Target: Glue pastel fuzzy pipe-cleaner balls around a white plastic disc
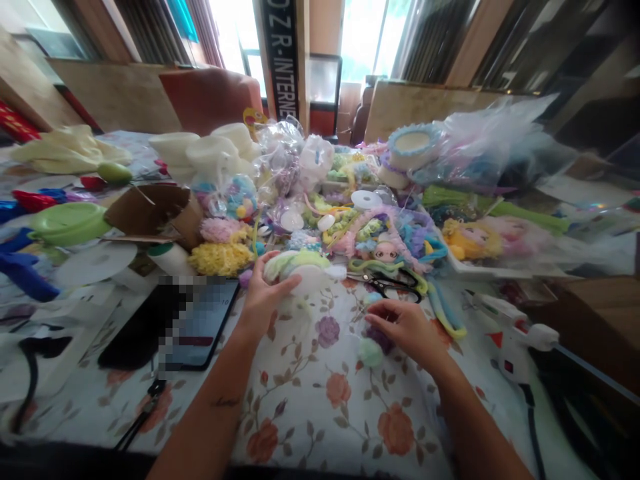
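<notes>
My left hand (265,293) is closed around a white round piece wrapped in pale green and yellowish strands (297,265). Its thumb presses on the white face, and the exact kind of piece is unclear. My right hand (400,327) is low over the cloth with thumb and forefinger pinched together; anything between them is too small to make out. Beside those fingers lie a mint green fluffy ball (370,352) and a dark purple one (381,338), partly covered by the hand. Black-handled scissors (395,283) rest just beyond my right hand.
Two phones (143,327) lie left of my left arm. A hot glue gun (510,327) with a cord is at the right. Behind are a cardboard box (155,213), yellow fluffy trim (220,259), a doll head (386,249) and bagged items. A flowered tablecloth (300,413) covers the table.
</notes>
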Tool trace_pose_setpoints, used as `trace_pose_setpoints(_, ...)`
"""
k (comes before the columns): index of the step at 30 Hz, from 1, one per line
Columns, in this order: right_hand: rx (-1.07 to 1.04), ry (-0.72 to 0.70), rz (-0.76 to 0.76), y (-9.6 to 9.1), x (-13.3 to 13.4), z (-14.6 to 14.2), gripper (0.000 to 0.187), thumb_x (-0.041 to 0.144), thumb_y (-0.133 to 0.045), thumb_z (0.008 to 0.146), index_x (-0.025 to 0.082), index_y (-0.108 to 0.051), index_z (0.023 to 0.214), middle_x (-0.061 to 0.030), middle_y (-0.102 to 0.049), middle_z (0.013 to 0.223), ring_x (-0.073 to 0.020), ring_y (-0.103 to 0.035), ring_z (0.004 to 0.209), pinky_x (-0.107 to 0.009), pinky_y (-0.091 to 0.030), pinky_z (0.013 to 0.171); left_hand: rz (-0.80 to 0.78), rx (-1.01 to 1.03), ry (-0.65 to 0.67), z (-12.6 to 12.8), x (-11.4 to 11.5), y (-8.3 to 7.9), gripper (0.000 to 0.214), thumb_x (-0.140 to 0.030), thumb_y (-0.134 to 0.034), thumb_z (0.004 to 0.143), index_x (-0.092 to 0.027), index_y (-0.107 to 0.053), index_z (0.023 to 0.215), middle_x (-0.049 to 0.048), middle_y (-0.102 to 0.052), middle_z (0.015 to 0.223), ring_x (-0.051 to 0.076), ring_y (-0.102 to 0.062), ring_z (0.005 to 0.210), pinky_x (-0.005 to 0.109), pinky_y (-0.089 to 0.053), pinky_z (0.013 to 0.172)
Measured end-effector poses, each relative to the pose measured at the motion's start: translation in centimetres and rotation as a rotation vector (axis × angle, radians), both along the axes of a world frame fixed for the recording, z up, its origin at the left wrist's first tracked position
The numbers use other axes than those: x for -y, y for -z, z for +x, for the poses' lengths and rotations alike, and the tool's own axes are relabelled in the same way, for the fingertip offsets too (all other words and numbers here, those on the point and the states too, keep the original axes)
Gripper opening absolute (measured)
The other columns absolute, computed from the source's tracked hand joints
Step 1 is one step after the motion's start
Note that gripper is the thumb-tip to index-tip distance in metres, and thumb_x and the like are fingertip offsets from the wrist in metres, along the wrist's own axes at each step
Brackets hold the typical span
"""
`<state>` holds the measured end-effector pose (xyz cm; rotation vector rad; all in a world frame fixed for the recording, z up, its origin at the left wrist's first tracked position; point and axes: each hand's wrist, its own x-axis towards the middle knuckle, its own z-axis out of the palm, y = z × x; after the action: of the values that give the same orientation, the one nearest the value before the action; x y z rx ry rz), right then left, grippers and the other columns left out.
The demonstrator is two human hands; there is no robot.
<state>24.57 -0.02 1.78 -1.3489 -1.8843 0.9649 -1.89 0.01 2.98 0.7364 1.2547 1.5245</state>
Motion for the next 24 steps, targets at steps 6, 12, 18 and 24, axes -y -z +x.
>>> trace_pose_setpoints(6,-0.235,0.098,0.104,-0.8,-0.5,-2.2,0.046,0.039,-0.077,0.074,0.023,-0.067,0.115,-0.0088,-0.071,0.104,-0.0234,-0.067,0.089,-0.036,-0.055,0.079,0.054,-0.006,0.026,0.5,0.1,0.3,0.072,-0.031,-0.086,0.061,-0.02,-0.051,0.122,0.0003,-0.07,0.079,0.016,-0.067,0.063,0.023,-0.053,0.055)
trace_pose_setpoints(12,-0.503,-0.15,-0.135,1.1,-0.6,-4.4,0.102,0.036,-0.086,0.065,0.031,-0.031,0.15,-0.0125,-0.051,0.141,-0.0291,-0.051,0.13,-0.044,-0.046,0.104,0.044,-0.088,0.293,2.3,1.0,0.6,0.07,-0.029,-0.087,0.061,-0.019,-0.054,0.121,0.0068,-0.074,0.088,0.021,-0.069,0.074,0.025,-0.053,0.063)
trace_pose_setpoints(18,-0.664,-0.15,-0.265,1.9,-0.3,-4.3,0.104,0.035,-0.088,0.062,0.028,-0.031,0.149,-0.0127,-0.059,0.135,-0.03,-0.06,0.119,-0.042,-0.051,0.098,0.105,-0.248,0.216,3.5,1.8,0.7,0.069,-0.013,-0.092,0.047,-0.021,-0.068,0.112,0.0054,-0.071,0.093,0.024,-0.067,0.091,0.024,-0.05,0.075)
trace_pose_setpoints(24,-0.441,-0.109,-0.03,1.0,-0.1,-3.2,0.095,0.031,-0.085,0.066,0.029,-0.037,0.148,-0.0118,-0.049,0.146,-0.0321,-0.052,0.13,-0.044,-0.045,0.105,0.292,-0.402,0.172,4.1,3.0,0.7,0.067,-0.006,-0.093,0.037,-0.024,-0.077,0.099,0.0072,-0.073,0.104,0.029,-0.062,0.107,0.031,-0.044,0.099)
